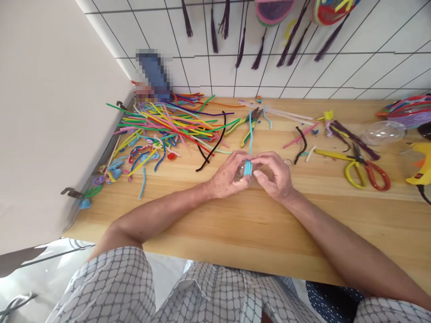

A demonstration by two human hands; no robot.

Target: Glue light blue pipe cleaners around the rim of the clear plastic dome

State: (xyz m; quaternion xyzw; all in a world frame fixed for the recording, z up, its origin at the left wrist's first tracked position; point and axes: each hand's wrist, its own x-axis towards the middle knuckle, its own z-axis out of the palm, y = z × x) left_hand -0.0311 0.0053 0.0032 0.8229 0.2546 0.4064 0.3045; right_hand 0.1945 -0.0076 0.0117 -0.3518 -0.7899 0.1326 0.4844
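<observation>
My left hand is closed around a small clear plastic piece, its full shape hidden by the fingers. A band of light-blue pipe cleaner lies in several side-by-side rows across that piece. From the top of the band, a loose length of the same pipe cleaner sticks up and away from me. My right hand is curled at the right side, with index fingertip and thumb against the blue band. Both hands are just above the wooden table.
A heap of coloured pipe cleaners lies at the left. Yellow-green pliers are beyond my hands. Scissors, a clear plastic dome and a yellow glue gun lie at the right. Dark tassels hang against the tiled wall.
</observation>
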